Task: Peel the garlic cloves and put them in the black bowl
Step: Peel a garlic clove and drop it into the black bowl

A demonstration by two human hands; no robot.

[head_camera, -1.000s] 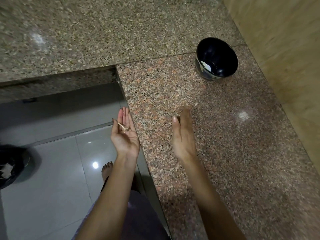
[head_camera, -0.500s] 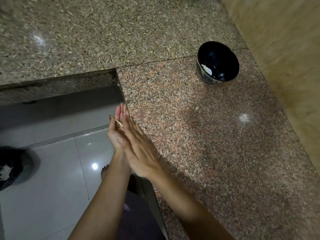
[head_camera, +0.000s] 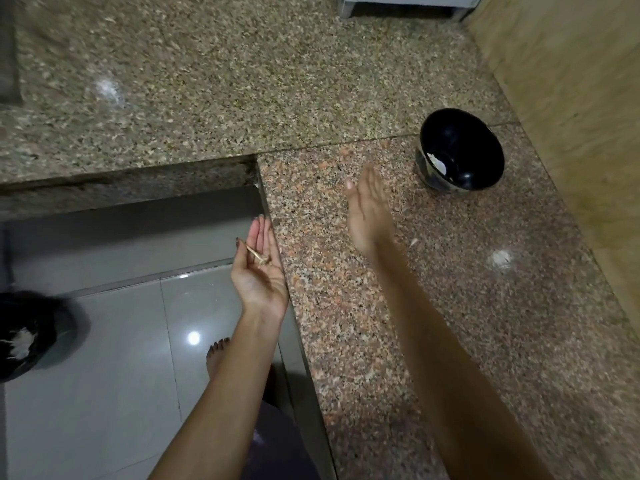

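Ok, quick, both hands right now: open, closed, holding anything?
Left hand: open, palm up, a dry garlic scrap lying on it.
Right hand: open, fingers straight, blurred, nothing seen in it.

No writing, label, brand, number or sign can be read anywhere in view. The only marking is a pale pattern on the outer wall of the black bowl (head_camera: 467,143), just beyond the right hand (head_camera: 367,209). It is too small and dim to tell whether it holds any lettering.
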